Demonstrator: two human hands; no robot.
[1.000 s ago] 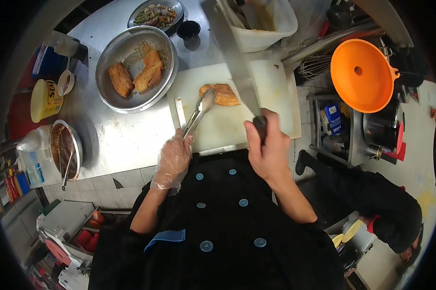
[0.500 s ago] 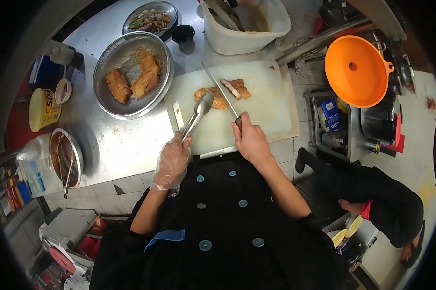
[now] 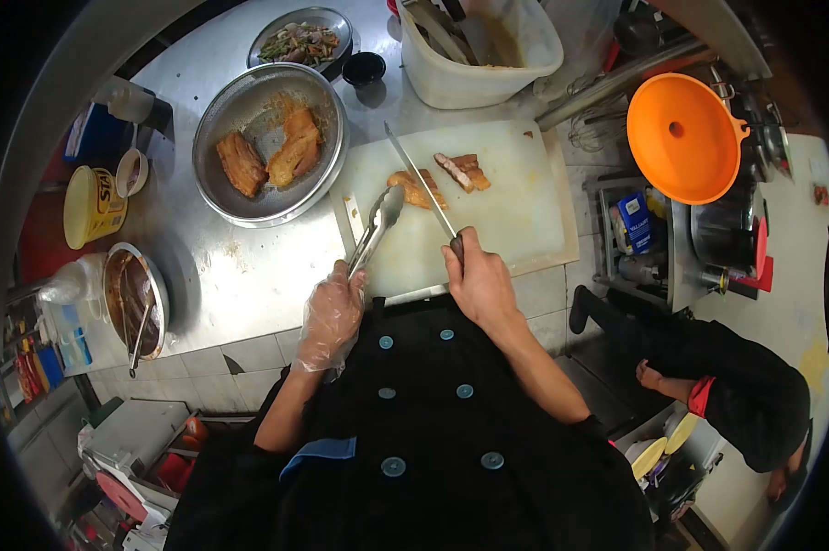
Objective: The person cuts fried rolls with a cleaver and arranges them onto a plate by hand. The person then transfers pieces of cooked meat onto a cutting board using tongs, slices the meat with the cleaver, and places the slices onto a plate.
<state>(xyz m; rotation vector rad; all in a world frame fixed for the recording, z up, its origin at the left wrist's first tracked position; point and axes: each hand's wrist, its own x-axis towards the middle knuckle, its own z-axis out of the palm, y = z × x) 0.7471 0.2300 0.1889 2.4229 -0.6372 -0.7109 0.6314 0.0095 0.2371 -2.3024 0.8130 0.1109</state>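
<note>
My left hand (image 3: 333, 317), in a clear plastic glove, is closed round metal tongs (image 3: 374, 233). The tongs' tips are at the left end of a browned piece of meat (image 3: 409, 185) on the white cutting board (image 3: 515, 216). With my bare right hand (image 3: 481, 286) I grip the dark handle of a long knife (image 3: 429, 187). Its blade slants up and left across that meat; whether it touches is hard to tell. Just right of the blade lie cut meat pieces (image 3: 464, 172), one showing a pale cut face.
Left of the board stands a metal strainer (image 3: 214, 207) with two browned meat chunks. Behind are a plate (image 3: 344, 29) of chopped vegetables, a small black cup (image 3: 364, 69) and a white tub (image 3: 442, 87). A sauce bowl (image 3: 162, 317) sits left. Another person (image 3: 754, 395) bends at right.
The view has shifted, so the counter things appear farther right. Against the meat, the tongs and the knife blade now sit slightly more to the left. Both hands keep their hold.
</note>
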